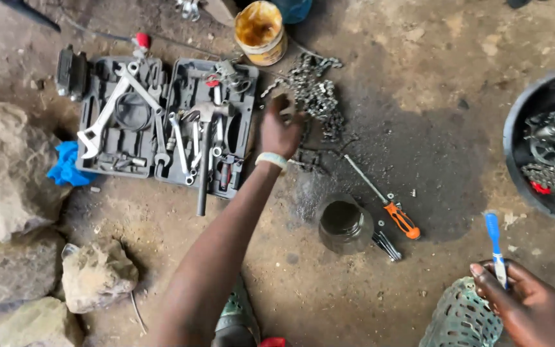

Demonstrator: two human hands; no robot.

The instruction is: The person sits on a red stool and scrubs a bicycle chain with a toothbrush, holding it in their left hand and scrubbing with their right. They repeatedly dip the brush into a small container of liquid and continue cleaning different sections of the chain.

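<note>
Right hand point(529, 302) grips a blue toothbrush point(494, 247); left hand point(280, 132) touches the chain point(316, 96).

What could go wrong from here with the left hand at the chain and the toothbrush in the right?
1. The left hand reaches into the chain pile; loose, tangled links could snag fingers or drag along.
2. The open jar of dark liquid stands just beside the outstretched arm; pulling back might tip it.
3. The right hand holds the blue toothbrush by its lower end only; the grip looks light, so it could slip.
</note>
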